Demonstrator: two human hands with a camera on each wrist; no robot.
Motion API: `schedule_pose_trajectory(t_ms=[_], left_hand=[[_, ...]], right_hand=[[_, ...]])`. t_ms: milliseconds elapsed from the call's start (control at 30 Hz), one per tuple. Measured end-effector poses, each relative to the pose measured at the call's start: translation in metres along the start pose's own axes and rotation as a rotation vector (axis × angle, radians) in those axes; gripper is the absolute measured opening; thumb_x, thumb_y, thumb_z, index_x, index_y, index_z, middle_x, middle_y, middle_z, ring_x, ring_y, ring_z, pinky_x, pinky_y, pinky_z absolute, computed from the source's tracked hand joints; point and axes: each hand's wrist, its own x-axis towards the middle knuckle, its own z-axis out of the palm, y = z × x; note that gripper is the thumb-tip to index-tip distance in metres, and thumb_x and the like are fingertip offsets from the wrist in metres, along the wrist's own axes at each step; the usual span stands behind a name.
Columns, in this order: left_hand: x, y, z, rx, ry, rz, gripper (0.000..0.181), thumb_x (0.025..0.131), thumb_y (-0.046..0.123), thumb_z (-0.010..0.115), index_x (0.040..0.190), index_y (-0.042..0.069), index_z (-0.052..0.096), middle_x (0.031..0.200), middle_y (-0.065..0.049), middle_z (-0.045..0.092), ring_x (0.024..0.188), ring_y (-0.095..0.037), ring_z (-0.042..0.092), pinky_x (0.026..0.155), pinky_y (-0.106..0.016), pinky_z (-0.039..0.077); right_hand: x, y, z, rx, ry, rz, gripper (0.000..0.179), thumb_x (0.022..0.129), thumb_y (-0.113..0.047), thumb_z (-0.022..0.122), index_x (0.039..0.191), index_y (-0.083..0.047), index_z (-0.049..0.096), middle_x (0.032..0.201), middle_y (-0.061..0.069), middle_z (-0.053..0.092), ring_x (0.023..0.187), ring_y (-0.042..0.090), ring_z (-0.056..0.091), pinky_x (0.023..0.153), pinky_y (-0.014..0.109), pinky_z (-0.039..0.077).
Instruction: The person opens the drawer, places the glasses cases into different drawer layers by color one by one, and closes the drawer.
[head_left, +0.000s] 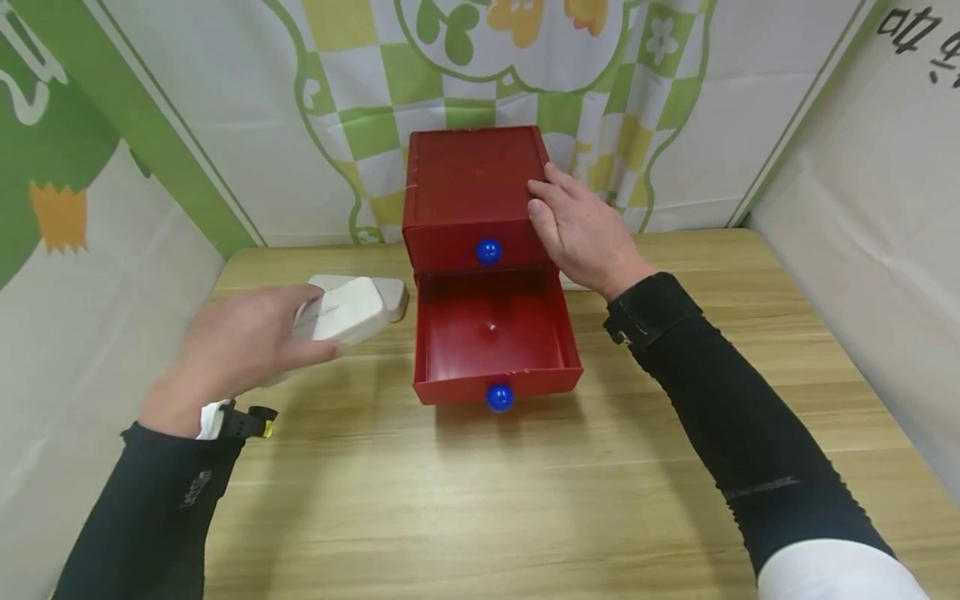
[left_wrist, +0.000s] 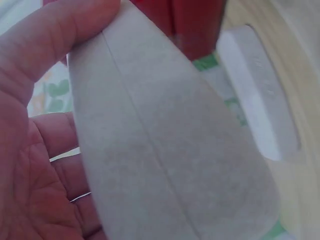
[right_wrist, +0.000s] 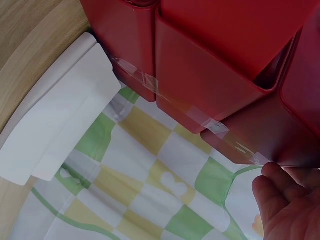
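Observation:
In the head view my left hand [head_left: 240, 337] grips a white rounded block [head_left: 348, 308] between thumb and fingers, left of the red drawer unit [head_left: 476, 175]. The left wrist view shows a thin seam along the white block [left_wrist: 165, 130]. A second white block [head_left: 393, 296] lies on the table behind it, partly hidden. My right hand [head_left: 585, 233] rests on the drawer unit's upper right edge, fingers extended. The lower drawer [head_left: 495, 387] is pulled out, its bare floor showing. The upper drawer is closed. Each drawer has a blue knob [head_left: 500, 397].
A wooden table [head_left: 480, 500] bears the drawer unit. A patterned curtain [head_left: 367, 108] hangs close behind, with white panels at both sides. White flat pieces [right_wrist: 65, 110] lie on the table beside the unit in the right wrist view. Clear tape [right_wrist: 217, 127] crosses the unit's red surfaces.

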Motion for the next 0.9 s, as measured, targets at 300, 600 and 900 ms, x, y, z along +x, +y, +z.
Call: schedule_pose_trajectory(t_ms=[300, 600, 900], left_hand=[[0.002, 0.029, -0.020, 0.002, 0.058, 0.041, 0.053, 0.083, 0.044, 0.080, 0.125, 0.014, 0.069, 0.086, 0.002, 0.068, 0.071, -0.019, 0.057, 0.054, -0.036, 0.043], [0.016, 0.055, -0.020, 0.010, 0.074, 0.142, 0.052, 0.083, 0.042, 0.081, 0.123, 0.011, 0.069, 0.092, -0.002, 0.073, 0.072, -0.019, 0.061, 0.059, -0.037, 0.050], [0.028, 0.075, -0.014, 0.015, 0.093, 0.192, 0.058, 0.083, 0.046, 0.081, 0.127, 0.010, 0.069, 0.097, -0.003, 0.075, 0.075, -0.021, 0.064, 0.060, -0.038, 0.053]], right_hand=[[0.000, 0.000, -0.001, 0.006, 0.000, 0.000, 0.061, 0.112, -0.044, 0.029, 0.155, -0.006, 0.049, 0.168, 0.014, 0.035, 0.158, 0.026, 0.030, 0.126, 0.049, 0.031], [-0.001, 0.002, 0.001, 0.008, 0.009, -0.003, 0.061, 0.112, -0.045, 0.030, 0.155, -0.006, 0.050, 0.167, 0.015, 0.037, 0.157, 0.026, 0.031, 0.125, 0.049, 0.032], [0.000, 0.001, 0.000, 0.012, 0.006, -0.001, 0.062, 0.112, -0.045, 0.030, 0.155, -0.006, 0.050, 0.167, 0.015, 0.037, 0.157, 0.026, 0.031, 0.126, 0.047, 0.031]])
